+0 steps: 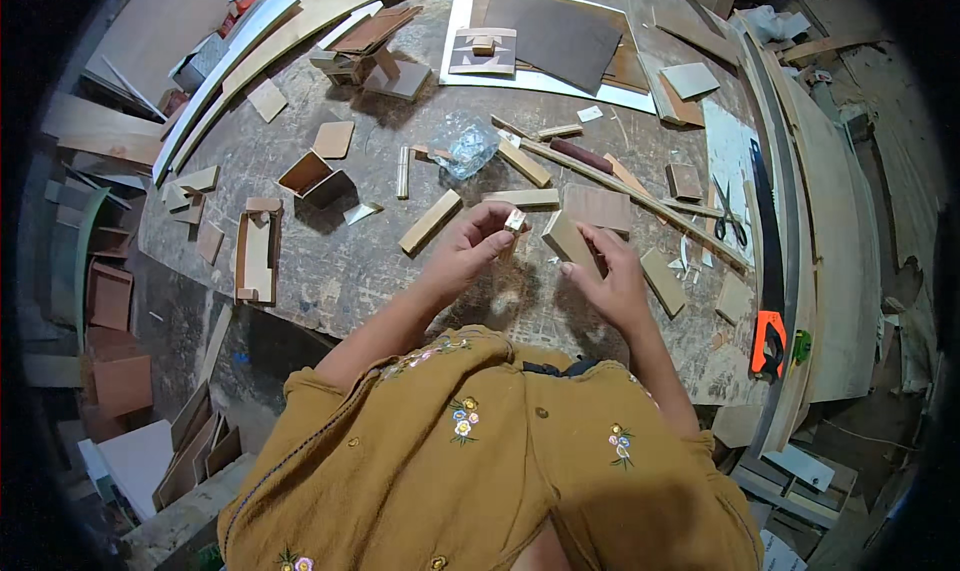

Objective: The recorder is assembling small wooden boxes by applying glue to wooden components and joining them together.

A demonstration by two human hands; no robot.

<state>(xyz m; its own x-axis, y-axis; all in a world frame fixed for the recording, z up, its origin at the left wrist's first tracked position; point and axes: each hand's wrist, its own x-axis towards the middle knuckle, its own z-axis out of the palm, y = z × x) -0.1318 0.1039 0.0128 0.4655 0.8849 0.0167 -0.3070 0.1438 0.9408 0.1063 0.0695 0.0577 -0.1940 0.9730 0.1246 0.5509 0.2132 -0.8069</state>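
Above the near part of the worktable, my left hand (472,246) is closed on a small pale wooden stick (515,220), its square end facing up. My right hand (612,281) grips a flat, light-coloured wooden block (571,241) by its side. The two pieces are apart, with a narrow gap between them. Just beyond my hands lie a wooden strip (528,199) and a thin pinkish wooden board (597,209). Another wooden block (431,221) rests to the left of my left hand, and one more block (663,281) lies right of my right hand.
Crumpled clear plastic (468,147) sits mid-table. Scissors (730,217) and an orange-handled saw (768,301) lie at the right edge. At left are an open wooden box (316,179) and a long tray-like piece (258,256). Dark sheets (552,46) lie at the back.
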